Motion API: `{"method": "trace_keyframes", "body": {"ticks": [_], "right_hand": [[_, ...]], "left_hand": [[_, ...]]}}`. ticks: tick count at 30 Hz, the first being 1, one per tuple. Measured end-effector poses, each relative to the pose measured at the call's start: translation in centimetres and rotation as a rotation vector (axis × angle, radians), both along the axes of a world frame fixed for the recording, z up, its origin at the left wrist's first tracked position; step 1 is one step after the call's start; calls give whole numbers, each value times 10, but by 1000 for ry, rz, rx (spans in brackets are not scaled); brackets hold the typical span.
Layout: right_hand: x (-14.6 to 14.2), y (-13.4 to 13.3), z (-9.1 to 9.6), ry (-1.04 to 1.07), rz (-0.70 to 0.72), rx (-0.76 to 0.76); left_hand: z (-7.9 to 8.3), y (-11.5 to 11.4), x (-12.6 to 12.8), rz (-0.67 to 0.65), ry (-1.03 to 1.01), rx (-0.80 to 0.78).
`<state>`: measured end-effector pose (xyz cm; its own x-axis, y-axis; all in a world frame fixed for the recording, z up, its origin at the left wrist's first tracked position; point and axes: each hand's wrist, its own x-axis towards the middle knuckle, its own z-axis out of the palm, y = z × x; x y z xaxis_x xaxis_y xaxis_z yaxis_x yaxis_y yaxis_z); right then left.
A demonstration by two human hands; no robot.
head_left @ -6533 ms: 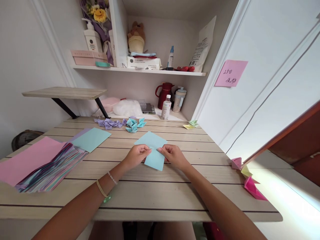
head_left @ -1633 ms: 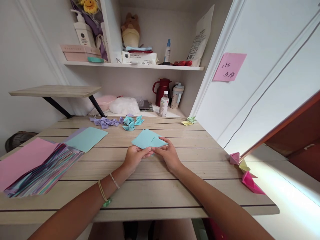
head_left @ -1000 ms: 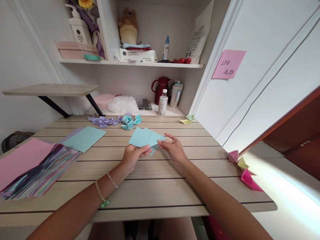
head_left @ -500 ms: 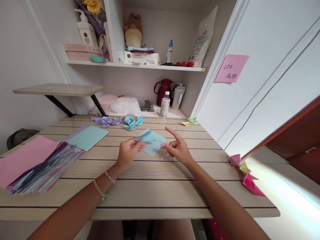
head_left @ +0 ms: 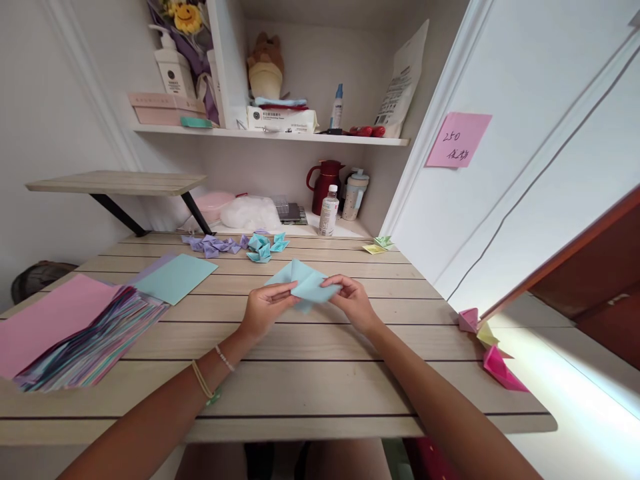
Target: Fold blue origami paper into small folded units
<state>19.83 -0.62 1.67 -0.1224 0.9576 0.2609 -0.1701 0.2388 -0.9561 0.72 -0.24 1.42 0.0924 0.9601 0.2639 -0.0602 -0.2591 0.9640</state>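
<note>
Above the middle of the table, a light blue sheet of origami paper [head_left: 310, 285], partly folded with flaps standing out, is held between both hands. My left hand [head_left: 267, 305] pinches its left part, thumb below and fingers on top. At its right corner my right hand [head_left: 354, 300] grips the paper between thumb and fingers. Some of the lower layer shows under the fold. Behind it on the table lie several folded light blue paper pieces [head_left: 260, 248] and several purple ones [head_left: 213, 245].
On the left of the wooden table [head_left: 300, 393] lies a thick stack of coloured paper [head_left: 65, 320], with a light blue sheet [head_left: 177, 277] beside it. Folded paper boats [head_left: 503, 370] stand along the right edge. A plastic bottle [head_left: 329, 212] stands at the back.
My right hand, its index finger stretched out before, now has its fingers closed on the paper's right corner. The paper has turned and its flaps have shifted.
</note>
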Motion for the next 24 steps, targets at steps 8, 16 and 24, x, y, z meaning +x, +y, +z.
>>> {"method": "trace_keyframes", "body": {"ticks": [8, 16, 24], "right_hand": [[-12, -2, -4, 3, -59, -94], [-13, 2, -12, 147, -118, -184], [-20, -1, -9, 236, -221, -196]], "left_hand": [[-1, -2, 3, 79, 44, 21], [-5, -2, 5, 12, 58, -41], [1, -12, 15, 2, -1, -123]]}}
